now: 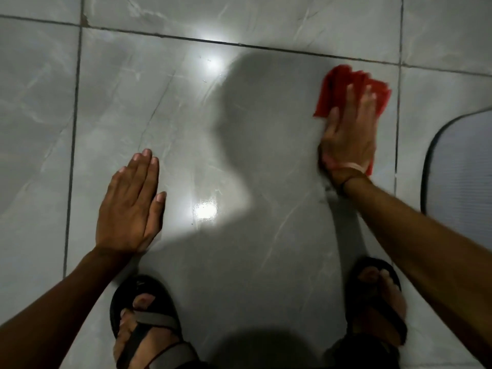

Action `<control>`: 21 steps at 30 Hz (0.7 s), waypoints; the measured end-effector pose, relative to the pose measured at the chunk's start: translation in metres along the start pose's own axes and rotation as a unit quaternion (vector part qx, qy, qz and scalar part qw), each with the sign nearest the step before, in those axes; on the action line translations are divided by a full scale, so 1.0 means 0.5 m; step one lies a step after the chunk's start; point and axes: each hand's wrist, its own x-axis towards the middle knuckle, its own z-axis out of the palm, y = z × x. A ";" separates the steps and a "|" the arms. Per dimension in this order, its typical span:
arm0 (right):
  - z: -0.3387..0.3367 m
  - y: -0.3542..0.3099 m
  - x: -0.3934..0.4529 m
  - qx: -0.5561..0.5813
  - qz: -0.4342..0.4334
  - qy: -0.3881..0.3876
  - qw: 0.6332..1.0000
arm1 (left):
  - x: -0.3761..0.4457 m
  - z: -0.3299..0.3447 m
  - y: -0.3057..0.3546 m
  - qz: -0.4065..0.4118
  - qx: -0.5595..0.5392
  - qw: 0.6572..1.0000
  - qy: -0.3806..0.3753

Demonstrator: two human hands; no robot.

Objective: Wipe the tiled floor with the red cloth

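The red cloth [338, 86] lies flat on the glossy grey tiled floor [202, 145] at the upper right of the big centre tile. My right hand [348, 134] presses down on it, palm flat, fingers spread over the fabric; red edges show beyond the fingertips and beside the wrist. My left hand [130, 206] rests flat on the same tile at the left, fingers together, holding nothing. Both arms reach in from the bottom corners.
My two feet in dark sandals [149, 315] [378, 302] stand at the bottom edge. A pale mat with a dark border [463, 169] lies at the right. Dark grout lines [73, 134] cross the floor, and bright light reflections [206, 210] shine on the wet-looking tile.
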 end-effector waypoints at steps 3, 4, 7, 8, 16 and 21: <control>0.033 -0.046 -0.182 0.012 -0.337 -0.097 0.937 | 0.001 -0.002 -0.001 0.003 -0.002 1.000 0.003; 0.036 -0.054 -0.257 0.037 -0.465 -0.160 0.870 | 0.001 -0.003 -0.001 0.004 -0.002 1.000 0.003; 0.036 -0.059 -0.331 0.059 -0.708 -0.299 0.637 | 0.001 -0.003 0.001 0.007 0.003 1.000 0.006; 0.043 -0.057 -0.295 0.068 -0.748 -0.303 0.587 | 0.001 -0.003 0.002 0.008 0.005 1.000 0.007; 0.072 -0.205 0.181 0.032 -0.247 -0.069 0.966 | 0.001 -0.003 0.000 0.007 0.004 1.000 0.005; 0.086 -0.227 0.053 0.021 -0.455 -0.094 0.886 | 0.004 -0.008 0.002 0.007 0.009 1.000 0.003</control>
